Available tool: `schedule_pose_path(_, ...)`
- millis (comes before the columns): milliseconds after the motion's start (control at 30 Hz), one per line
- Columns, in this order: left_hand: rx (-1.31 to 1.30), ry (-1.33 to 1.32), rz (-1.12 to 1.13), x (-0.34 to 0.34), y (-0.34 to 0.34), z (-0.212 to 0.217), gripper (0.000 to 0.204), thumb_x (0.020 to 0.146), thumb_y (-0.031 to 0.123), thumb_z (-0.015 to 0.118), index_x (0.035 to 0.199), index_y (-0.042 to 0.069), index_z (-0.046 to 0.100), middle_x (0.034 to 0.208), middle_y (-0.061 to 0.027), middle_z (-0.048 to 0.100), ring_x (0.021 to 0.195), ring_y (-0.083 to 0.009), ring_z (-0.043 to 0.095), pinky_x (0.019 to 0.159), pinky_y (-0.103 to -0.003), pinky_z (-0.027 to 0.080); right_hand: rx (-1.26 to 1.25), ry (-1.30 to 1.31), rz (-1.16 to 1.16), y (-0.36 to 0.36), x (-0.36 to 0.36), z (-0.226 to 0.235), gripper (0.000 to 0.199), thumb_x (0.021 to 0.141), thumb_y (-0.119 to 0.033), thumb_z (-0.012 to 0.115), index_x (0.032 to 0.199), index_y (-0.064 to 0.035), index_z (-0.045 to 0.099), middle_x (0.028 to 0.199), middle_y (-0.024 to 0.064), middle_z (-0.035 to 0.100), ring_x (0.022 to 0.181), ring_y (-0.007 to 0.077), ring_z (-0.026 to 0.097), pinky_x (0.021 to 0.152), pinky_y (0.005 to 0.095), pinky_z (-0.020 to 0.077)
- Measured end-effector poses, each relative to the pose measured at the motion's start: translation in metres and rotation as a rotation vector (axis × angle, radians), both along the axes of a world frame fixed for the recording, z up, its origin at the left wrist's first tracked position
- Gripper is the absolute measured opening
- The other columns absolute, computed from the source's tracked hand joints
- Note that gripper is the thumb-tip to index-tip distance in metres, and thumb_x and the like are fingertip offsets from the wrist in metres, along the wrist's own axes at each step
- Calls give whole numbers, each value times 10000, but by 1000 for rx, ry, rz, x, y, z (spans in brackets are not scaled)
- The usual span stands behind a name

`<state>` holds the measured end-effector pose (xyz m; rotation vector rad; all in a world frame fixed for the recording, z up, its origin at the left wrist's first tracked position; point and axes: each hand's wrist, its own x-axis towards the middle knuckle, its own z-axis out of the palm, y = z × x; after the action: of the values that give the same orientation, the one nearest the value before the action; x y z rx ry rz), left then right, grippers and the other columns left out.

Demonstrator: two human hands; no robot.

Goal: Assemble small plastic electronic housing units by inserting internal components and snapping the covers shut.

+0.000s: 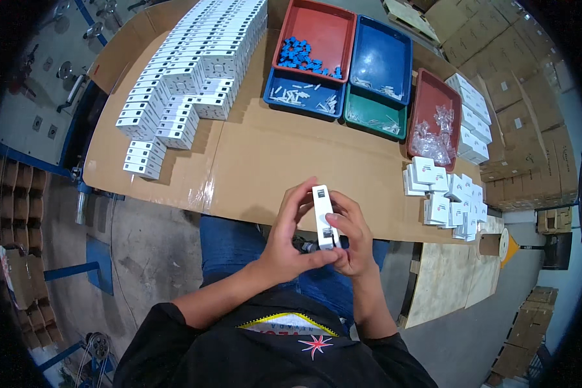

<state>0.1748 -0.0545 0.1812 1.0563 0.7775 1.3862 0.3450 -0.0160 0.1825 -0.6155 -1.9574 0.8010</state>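
Above my lap, at the table's near edge, a slim white case [324, 216] stands edge-up between both hands. Small dark openings show near the two ends of its narrow side. My left hand [289, 236] wraps its left side, with the thumb reaching across under the near end. From the right, my right hand [353, 236] grips the case too, its thumb lying on the narrow side near the lower opening. The palms hide the broad faces of the case.
Rows of white cases [220, 64] are stacked at the far left. Trays hold small parts: a red tray [323, 19] with blue pieces, a blue tray [284, 107] with white pins, a green tray [375, 103], and a red tray [426, 97] with clear pieces. White boxes [455, 200] pile at right.
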Motion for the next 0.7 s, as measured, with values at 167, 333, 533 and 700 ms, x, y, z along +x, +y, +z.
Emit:
schedule_pose_path(167,236,146,183,4,0,-7,1071,756,421,913,1527,-61,346,1411,-168,403,1347,-294,485,1137,-427,430,113,34,-8,-6,-10,-4,487,1050,-489,514,1376,-131,561,1395,365,527,1189,506,629,963,515,549)
schedule_pose_path(333,363,310,315,5,2,-10,1071,753,515,892,1460,-125,403,1379,-189,413,1254,-301,551,1049,-419,511,152,26,-1,-7,-12,-4,447,1076,-439,460,1365,-114,559,1393,384,529,1195,518,623,940,522,556)
schedule_pose_path(533,412,349,396,5,4,-13,1060,741,537,884,1422,-142,439,1340,-214,451,1193,-304,591,963,-398,567,149,28,-24,-10,-14,-4,449,1099,-405,416,1369,-74,554,1391,381,538,1185,522,632,954,525,551)
schedule_pose_path(700,366,311,383,7,3,-13,1000,765,509,863,1405,-140,452,1328,-222,469,1166,-305,607,938,-393,581,136,18,-37,-12,-14,-2,460,1105,-403,407,1363,-55,561,1394,381,541,1194,526,629,963,527,546)
